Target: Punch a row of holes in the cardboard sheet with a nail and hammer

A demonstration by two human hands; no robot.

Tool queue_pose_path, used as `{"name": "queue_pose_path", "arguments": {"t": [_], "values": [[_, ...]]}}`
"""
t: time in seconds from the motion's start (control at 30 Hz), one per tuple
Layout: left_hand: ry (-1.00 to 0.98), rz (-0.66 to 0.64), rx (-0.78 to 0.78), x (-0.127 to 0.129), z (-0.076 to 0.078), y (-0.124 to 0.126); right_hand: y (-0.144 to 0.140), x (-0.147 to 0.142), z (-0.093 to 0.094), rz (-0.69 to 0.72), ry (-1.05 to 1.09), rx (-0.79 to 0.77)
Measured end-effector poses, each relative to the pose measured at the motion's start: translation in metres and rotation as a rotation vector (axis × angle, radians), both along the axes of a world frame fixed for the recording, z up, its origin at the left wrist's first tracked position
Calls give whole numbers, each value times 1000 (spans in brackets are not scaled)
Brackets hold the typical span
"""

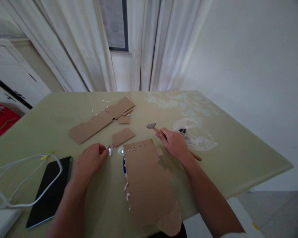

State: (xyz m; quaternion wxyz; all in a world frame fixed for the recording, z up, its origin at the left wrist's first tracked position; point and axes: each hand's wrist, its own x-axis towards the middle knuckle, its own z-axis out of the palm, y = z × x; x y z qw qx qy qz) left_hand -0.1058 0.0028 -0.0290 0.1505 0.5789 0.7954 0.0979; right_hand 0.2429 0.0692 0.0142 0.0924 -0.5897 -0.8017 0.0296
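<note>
My right hand (175, 142) is wrapped round the wooden handle of a hammer (151, 126), its metal head raised to the left, over the table. On the left, the fingers of my left hand (91, 159) are pinched together at a small cluster of shiny metal pieces (110, 149), which look like nails. Whether one is between the fingertips is too small to tell. Between my hands lies a brown cardboard piece (147, 181) with rows of small holes near its far edge. A few shiny heads (131, 149) sit in the front row. Something blue shows under its left edge.
Cardboard offcuts (103, 119) and a smaller piece (123, 137) lie farther back on the table (159, 105). A clear plastic bag (197, 135) with small black pieces lies beyond my right hand. At left are a black tablet (49, 191) and a white cable (27, 205).
</note>
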Motion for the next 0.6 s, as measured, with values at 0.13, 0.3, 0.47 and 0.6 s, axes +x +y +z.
{"name": "queue_pose_path", "arguments": {"t": [0.13,0.3,0.47,0.6], "values": [[27,-5,-43,10,6,0,0,-1,1,10,-5,-3],[95,-42,-39,19,10,-4,0,-1,1,3,-19,-11],[77,-39,-7,22,9,-2,2,0,0,-7,-18,-9],[14,7,52,21,5,1,2,1,-1,-10,-22,-4]]}}
